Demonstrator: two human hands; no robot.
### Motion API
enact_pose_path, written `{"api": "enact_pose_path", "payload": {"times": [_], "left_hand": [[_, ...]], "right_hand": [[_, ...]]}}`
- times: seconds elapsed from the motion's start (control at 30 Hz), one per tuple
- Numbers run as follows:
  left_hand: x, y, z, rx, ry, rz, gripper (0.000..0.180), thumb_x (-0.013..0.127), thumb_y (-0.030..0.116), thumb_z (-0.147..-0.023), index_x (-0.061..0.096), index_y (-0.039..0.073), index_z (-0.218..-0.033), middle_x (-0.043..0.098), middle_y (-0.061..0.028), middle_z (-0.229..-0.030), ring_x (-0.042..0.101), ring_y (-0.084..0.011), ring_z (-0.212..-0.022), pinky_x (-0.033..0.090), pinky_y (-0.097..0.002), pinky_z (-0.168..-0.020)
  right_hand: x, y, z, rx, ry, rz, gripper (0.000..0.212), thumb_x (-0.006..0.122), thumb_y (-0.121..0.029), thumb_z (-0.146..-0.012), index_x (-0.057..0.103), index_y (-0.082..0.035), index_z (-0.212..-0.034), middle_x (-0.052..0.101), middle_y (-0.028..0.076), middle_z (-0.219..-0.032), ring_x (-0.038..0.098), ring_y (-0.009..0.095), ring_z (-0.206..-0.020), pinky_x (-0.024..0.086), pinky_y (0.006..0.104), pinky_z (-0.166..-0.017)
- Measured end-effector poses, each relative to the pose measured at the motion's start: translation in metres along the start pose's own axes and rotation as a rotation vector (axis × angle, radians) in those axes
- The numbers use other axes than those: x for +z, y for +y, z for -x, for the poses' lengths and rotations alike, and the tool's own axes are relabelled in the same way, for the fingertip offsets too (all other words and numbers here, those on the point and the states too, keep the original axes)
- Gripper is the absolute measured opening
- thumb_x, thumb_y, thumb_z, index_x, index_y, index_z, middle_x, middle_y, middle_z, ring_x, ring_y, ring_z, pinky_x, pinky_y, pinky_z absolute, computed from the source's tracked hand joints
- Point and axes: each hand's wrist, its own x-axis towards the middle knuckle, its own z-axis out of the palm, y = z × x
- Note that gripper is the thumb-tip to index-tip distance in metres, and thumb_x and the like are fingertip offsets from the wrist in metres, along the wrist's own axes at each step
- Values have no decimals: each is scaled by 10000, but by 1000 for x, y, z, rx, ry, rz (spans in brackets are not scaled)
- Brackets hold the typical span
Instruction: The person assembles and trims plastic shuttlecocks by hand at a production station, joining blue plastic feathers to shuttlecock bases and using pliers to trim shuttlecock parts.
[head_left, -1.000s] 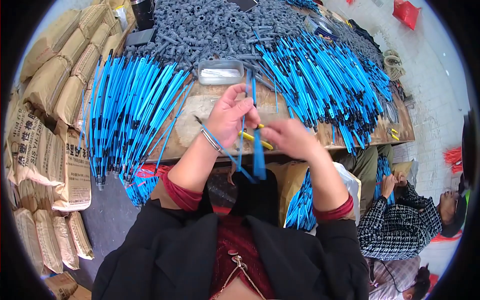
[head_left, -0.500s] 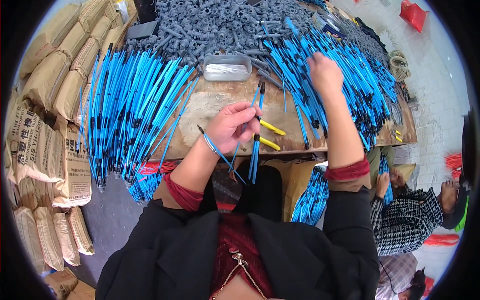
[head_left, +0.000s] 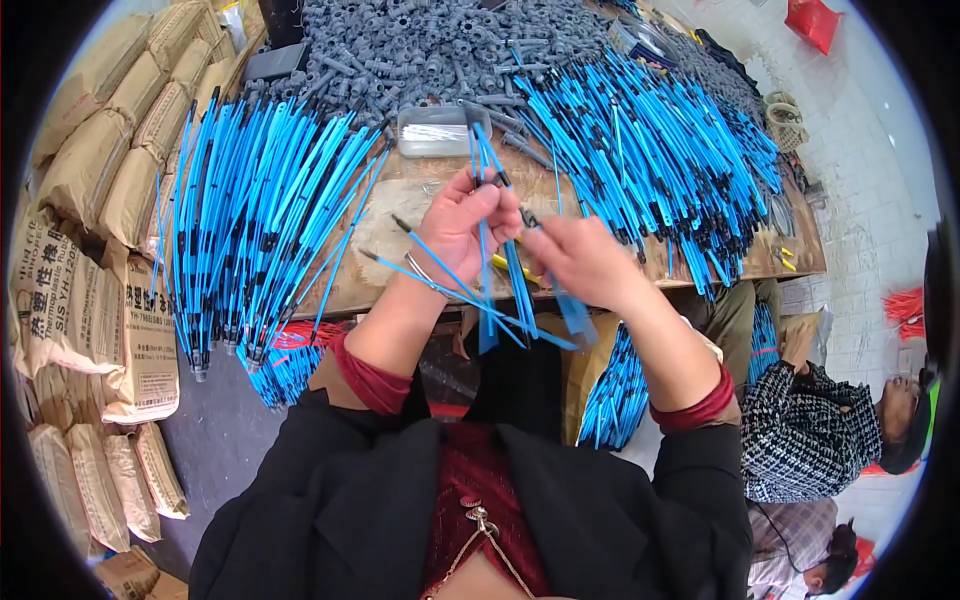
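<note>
My left hand (head_left: pixel 458 232) is closed around several slim blue rods (head_left: pixel 519 280) with black bands, over the near edge of the worktable. Their upper ends reach toward a clear plastic box (head_left: pixel 406 140) of thin white sticks. Two more blue rods slant across the wrist. Just beside it, my right hand (head_left: pixel 592 262) is closed on another blue rod (head_left: pixel 573 312), smeared by motion, which hangs below the fingers. A black fitting shows by its fingertips. Behind the hands, a yellow-handled tool (head_left: pixel 500 261) is mostly hidden.
Banded blue rods lie in heaps at left (head_left: pixel 270 190) and right (head_left: pixel 640 150). Grey plastic fittings (head_left: pixel 400 55) are piled along the back. Brown paper sacks (head_left: pixel 90 170) line the left side. At the right, a person in a checked jacket (head_left: pixel 805 430) sits near bundled rods.
My right hand has come from the right heap down and left to beside my left hand, bringing a blue rod. The left hand has shifted slightly, and another rod now crosses its wrist.
</note>
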Motion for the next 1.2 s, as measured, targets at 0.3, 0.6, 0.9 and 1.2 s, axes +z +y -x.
{"api": "enact_pose_path", "payload": {"times": [0.3,0.6,0.9,1.2], "left_hand": [[-23,12,-5,-34,-92,-82,148,458,153,-929,553,89,-1023,604,-63,-718,476,-101,-459,369,-234,-419],[-17,9,2,-45,14,-267,171,459,175,-926,555,64,-1015,634,-118,-726,574,-173,-540,437,-265,-471],[-16,3,0,-150,22,-134,197,479,183,-918,522,50,-1057,647,-159,-884,646,-229,-726,510,-319,-587],[-33,7,-3,104,-40,-224,206,504,144,-898,503,72,-1091,640,-142,-878,647,-222,-732,525,-330,-622]], "right_hand": [[-17,133,-95,-18,785,409,256,591,-236,-815,569,-14,-940,605,216,-875,581,373,-818,473,466,-697],[-63,92,-55,381,714,415,277,556,-310,-844,583,-51,-939,624,200,-817,584,398,-755,470,462,-654],[-48,-6,31,-2,158,-511,273,491,-234,-894,572,25,-865,584,59,-652,585,137,-574,457,280,-531],[-11,33,-47,-57,532,9,236,548,-197,-861,558,-5,-997,625,177,-827,605,336,-752,479,369,-658]]}}
